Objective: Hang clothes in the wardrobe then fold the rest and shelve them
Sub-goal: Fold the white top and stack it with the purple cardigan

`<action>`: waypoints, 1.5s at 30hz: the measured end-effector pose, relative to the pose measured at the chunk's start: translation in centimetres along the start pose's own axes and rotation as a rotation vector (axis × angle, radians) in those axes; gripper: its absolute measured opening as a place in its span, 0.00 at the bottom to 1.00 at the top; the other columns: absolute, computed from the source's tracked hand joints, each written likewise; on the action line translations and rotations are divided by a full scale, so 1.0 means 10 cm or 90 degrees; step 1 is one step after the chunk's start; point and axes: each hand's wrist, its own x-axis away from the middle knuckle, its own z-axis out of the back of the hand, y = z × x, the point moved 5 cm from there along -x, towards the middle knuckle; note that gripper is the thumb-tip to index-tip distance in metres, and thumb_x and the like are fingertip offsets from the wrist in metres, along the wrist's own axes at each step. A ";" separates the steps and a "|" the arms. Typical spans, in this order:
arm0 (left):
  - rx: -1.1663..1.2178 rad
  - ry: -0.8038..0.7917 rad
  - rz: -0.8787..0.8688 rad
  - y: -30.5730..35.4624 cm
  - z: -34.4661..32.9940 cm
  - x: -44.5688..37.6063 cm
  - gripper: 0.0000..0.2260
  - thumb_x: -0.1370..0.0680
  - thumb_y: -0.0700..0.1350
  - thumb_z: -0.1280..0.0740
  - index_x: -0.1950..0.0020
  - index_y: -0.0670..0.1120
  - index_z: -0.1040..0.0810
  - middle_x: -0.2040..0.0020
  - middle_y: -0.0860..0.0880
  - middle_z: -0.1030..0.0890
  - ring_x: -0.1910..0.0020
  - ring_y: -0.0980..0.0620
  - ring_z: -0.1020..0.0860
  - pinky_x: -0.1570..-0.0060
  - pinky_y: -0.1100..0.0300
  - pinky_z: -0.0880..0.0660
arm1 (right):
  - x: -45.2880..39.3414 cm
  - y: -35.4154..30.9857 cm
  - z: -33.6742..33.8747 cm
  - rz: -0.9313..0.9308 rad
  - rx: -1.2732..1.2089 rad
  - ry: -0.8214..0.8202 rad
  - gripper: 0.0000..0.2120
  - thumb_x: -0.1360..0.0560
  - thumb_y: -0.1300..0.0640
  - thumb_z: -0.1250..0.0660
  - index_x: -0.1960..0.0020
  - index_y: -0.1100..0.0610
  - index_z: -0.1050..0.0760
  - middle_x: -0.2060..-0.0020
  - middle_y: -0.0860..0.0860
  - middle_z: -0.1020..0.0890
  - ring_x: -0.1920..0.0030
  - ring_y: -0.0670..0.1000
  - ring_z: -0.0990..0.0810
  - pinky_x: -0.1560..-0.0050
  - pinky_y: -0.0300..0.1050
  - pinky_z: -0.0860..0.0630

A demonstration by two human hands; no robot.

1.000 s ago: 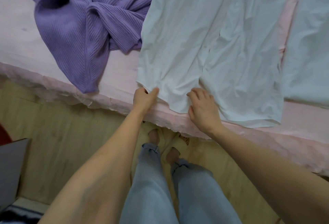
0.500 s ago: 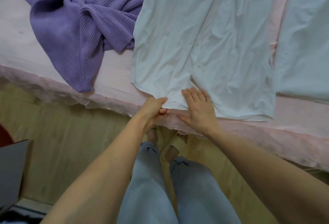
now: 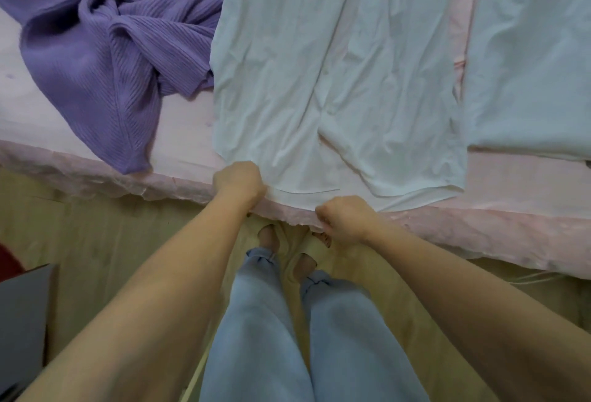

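A pale white garment (image 3: 287,82) lies spread flat on the pink bed (image 3: 179,146), its hem at the near edge. My left hand (image 3: 238,181) is closed on the hem's left corner. My right hand (image 3: 343,218) is closed on the hem further right, at the bed's edge. A crumpled purple ribbed knit (image 3: 105,50) lies to the left of it, touching its side. A second pale garment (image 3: 531,66) lies flat at the right.
The pink sheet's frilled edge (image 3: 479,238) runs across the view above a wooden floor (image 3: 96,242). My legs in light blue jeans and my slippered feet stand against the bed. A dark grey object (image 3: 22,315) sits at the lower left.
Both hands slid toward me along the hem and closed into fists on it. The right hand went from lying flat on the cloth to gripping its edge.
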 end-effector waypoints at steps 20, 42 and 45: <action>0.800 0.111 -0.055 1.09 0.14 -0.35 0.10 0.18 0.48 0.40 0.51 0.42 0.27 0.56 0.47 0.23 0.59 0.49 0.21 0.64 0.61 0.24 | 0.40 1.39 0.36 -0.348 -0.113 0.452 0.03 0.28 0.65 0.38 0.55 0.60 0.27 0.65 0.56 0.23 0.65 0.58 0.26 0.66 0.47 0.37; -0.352 0.249 -0.446 1.57 -0.42 0.00 0.23 0.27 0.40 0.34 0.34 0.46 0.35 0.40 0.46 0.30 0.45 0.45 0.29 0.54 0.55 0.32 | 0.77 1.89 0.09 -0.414 0.145 0.354 0.15 0.40 0.73 0.30 0.56 0.63 0.27 0.60 0.61 0.25 0.62 0.61 0.25 0.65 0.48 0.33; -0.327 0.215 -0.443 1.66 -0.37 -0.03 0.16 0.23 0.37 0.41 0.36 0.46 0.34 0.45 0.48 0.26 0.50 0.46 0.25 0.58 0.55 0.34 | 0.74 1.94 0.15 -0.362 0.135 0.344 0.16 0.43 0.74 0.27 0.60 0.63 0.28 0.67 0.59 0.26 0.70 0.59 0.26 0.70 0.45 0.38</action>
